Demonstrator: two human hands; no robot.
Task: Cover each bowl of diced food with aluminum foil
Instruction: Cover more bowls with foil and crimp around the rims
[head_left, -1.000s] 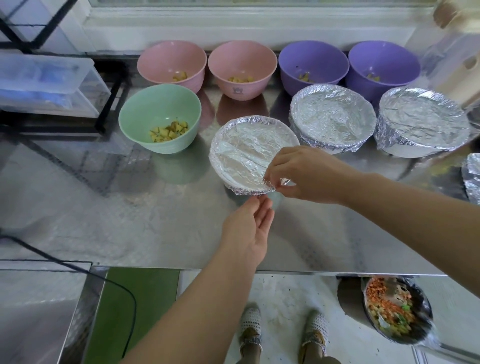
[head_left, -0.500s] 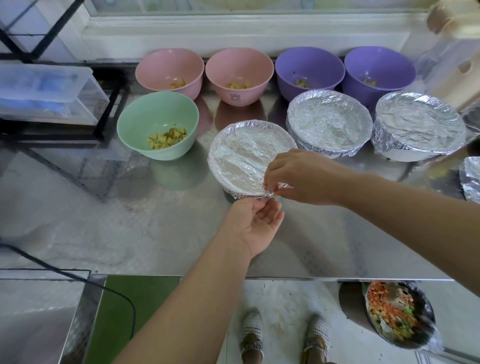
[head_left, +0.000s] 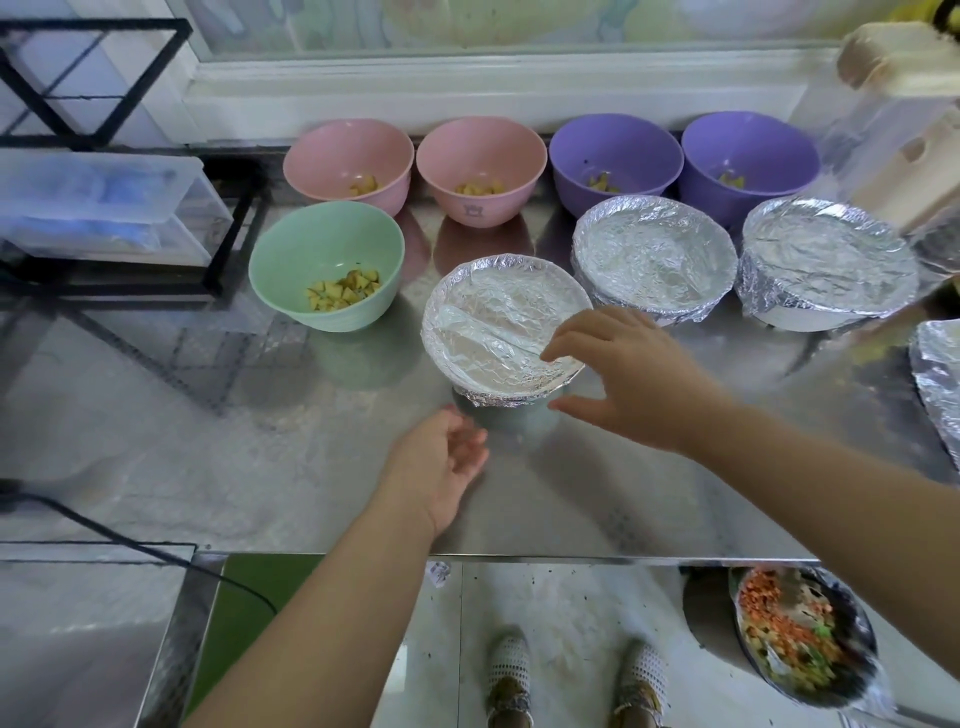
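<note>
Three foil-covered bowls stand on the steel table: a near one (head_left: 493, 332), a middle one (head_left: 654, 254) and a right one (head_left: 826, 260). My right hand (head_left: 628, 379) hovers at the near bowl's right rim with fingers spread. Its fingertips touch the foil top and the thumb sits just below the rim. My left hand (head_left: 447, 457) hangs loosely curled in front of that bowl, apart from it and holding nothing. A green bowl (head_left: 327, 249), two pink bowls (head_left: 348, 156) (head_left: 480, 156) and two purple bowls (head_left: 615, 150) (head_left: 748, 150) stand uncovered with diced food.
More foil (head_left: 940, 374) lies at the right edge. A clear plastic drawer box (head_left: 104, 208) sits at the left in a black frame. A black cable (head_left: 104, 530) crosses the near left. Below the table edge (head_left: 519, 558) a dark bowl of chopped vegetables (head_left: 800, 639) rests.
My right hand has let go of the pinched foil edge and spread its fingers. My left hand has drawn back from under the rim toward me.
</note>
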